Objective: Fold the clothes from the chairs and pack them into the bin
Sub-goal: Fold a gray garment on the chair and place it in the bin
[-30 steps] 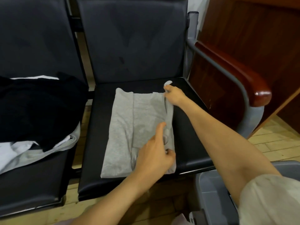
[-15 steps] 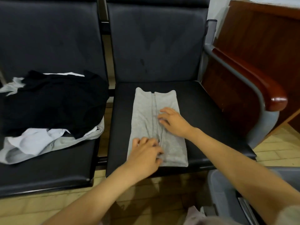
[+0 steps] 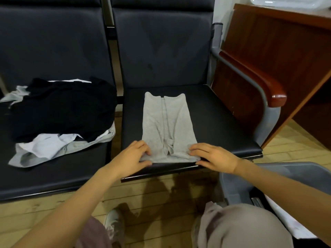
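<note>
Beyond my fingers: grey garment (image 3: 168, 126) on chair seat (image 3: 223, 122), long axis running straight away.
Left hand (image 3: 134, 156): fingers clamped on its near-left corner.
Right hand (image 3: 215, 157): fingers clamped on its near-right corner.
Bin (image 3: 295, 172): just right of right hand.

Left hand (image 3: 134, 156), right hand (image 3: 215, 158) on grey garment (image 3: 166, 126)

Working out from the folded grey garment (image 3: 167, 126), I see bare black seat (image 3: 223, 122) open at 3 o'clock, until the wooden armrest (image 3: 259, 81) walls it off. At 12 o'clock the backrest (image 3: 161, 51) blocks any reach. At 9 o'clock there is a narrow gap, then a heap of clothes (image 3: 62, 108) fills the next seat. At 5 o'clock the bin (image 3: 295, 167) stands open-topped, with the person's right forearm crossing its rim.
</note>
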Demonstrator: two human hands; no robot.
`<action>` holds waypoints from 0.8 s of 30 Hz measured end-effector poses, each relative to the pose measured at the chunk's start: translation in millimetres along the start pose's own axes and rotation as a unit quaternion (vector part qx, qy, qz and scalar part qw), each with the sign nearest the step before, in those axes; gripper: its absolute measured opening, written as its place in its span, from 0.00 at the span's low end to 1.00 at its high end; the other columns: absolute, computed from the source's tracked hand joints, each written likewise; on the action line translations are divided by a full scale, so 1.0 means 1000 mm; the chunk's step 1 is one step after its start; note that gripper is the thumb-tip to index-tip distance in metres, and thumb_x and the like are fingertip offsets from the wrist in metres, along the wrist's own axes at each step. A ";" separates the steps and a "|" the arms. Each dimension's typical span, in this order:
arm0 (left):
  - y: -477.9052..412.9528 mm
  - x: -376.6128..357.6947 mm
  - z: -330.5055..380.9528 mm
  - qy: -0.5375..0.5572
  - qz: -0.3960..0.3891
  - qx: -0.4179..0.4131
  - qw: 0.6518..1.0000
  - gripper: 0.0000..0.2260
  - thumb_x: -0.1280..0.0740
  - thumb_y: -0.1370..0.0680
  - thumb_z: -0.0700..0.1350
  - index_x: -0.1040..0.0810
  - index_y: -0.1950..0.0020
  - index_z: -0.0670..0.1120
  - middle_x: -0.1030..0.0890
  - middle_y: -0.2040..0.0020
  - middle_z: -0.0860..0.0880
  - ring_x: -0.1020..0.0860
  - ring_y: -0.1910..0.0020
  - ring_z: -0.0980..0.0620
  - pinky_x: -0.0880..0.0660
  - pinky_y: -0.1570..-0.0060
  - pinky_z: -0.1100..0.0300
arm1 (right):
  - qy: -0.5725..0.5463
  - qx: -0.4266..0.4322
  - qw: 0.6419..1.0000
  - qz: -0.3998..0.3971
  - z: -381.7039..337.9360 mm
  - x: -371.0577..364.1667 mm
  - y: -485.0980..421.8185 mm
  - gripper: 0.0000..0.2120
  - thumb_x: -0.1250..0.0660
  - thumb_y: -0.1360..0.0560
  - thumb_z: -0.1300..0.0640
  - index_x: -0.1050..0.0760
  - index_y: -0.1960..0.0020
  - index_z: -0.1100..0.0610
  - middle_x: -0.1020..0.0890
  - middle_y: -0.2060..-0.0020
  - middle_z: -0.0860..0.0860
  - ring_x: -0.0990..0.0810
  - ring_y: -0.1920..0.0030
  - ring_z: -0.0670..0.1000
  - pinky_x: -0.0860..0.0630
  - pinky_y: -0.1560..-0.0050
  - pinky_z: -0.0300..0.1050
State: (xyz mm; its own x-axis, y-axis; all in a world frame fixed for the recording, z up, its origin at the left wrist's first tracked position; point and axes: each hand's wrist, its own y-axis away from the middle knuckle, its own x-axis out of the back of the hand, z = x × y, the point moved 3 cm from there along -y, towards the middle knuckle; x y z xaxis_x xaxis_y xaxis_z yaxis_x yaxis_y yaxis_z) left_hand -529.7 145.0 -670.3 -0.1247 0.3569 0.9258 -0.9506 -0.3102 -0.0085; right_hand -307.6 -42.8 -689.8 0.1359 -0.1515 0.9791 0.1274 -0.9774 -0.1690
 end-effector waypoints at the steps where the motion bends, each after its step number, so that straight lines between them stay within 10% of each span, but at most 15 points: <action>1: 0.001 0.000 -0.004 -0.005 0.016 -0.008 1.000 0.10 0.33 0.23 0.49 0.25 0.43 0.49 0.30 0.47 0.57 0.32 0.44 0.57 0.31 0.42 0.60 | -0.019 -0.023 1.000 0.007 0.000 0.002 -0.001 0.18 0.40 0.22 0.48 0.24 0.38 0.55 0.21 0.39 0.51 0.22 0.40 0.51 0.21 0.44 0.46; 5: -0.003 0.002 -0.004 -0.009 0.063 -0.019 0.998 0.03 0.35 0.23 0.44 0.25 0.50 0.47 0.26 0.55 0.55 0.28 0.55 0.57 0.28 0.53 0.58 | -0.111 -0.124 0.986 0.021 -0.005 0.018 -0.012 0.11 0.37 0.21 0.52 0.22 0.42 0.55 0.18 0.48 0.50 0.19 0.50 0.49 0.21 0.48 0.49; 9: -0.009 0.021 0.005 0.239 0.054 0.032 0.969 0.02 0.34 0.23 0.41 0.26 0.56 0.45 0.27 0.65 0.53 0.31 0.67 0.60 0.33 0.64 0.65 | -0.311 -0.223 0.923 0.024 -0.008 0.048 -0.028 0.04 0.34 0.24 0.59 0.21 0.52 0.55 0.19 0.57 0.52 0.21 0.55 0.54 0.24 0.53 0.51; 13: -0.027 0.049 0.007 0.413 0.096 0.034 0.905 0.03 0.36 0.22 0.40 0.24 0.52 0.41 0.23 0.56 0.47 0.24 0.55 0.55 0.28 0.56 0.64 | -0.432 -0.253 0.865 0.032 -0.003 0.078 -0.053 0.07 0.38 0.22 0.62 0.22 0.49 0.61 0.19 0.51 0.55 0.20 0.47 0.53 0.23 0.45 0.48; 19: -0.107 0.029 -0.025 0.521 0.183 0.250 0.795 0.15 0.32 0.23 0.47 0.27 0.36 0.48 0.23 0.40 0.47 0.23 0.43 0.49 0.25 0.41 0.50 | -0.370 -0.395 0.836 0.092 0.059 0.045 -0.099 0.06 0.38 0.21 0.55 0.24 0.46 0.51 0.21 0.46 0.51 0.22 0.45 0.50 0.26 0.45 0.46; 24: -0.130 0.002 -0.047 0.481 0.155 0.336 0.795 0.28 0.31 0.24 0.49 0.38 0.27 0.47 0.29 0.33 0.46 0.27 0.39 0.46 0.28 0.43 0.51 | -0.363 -0.505 0.771 0.140 0.082 0.003 -0.102 0.21 0.38 0.21 0.45 0.32 0.32 0.55 0.26 0.37 0.53 0.26 0.42 0.52 0.30 0.46 0.44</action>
State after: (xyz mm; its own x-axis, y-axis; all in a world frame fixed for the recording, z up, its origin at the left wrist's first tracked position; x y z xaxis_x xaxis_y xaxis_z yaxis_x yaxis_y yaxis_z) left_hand -419.9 227.3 -685.2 -0.7905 0.5790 0.1996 -0.5047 -0.8005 0.3233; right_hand -239.5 68.2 -679.2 0.5808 -0.6122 0.5365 -0.7855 -0.5945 0.1719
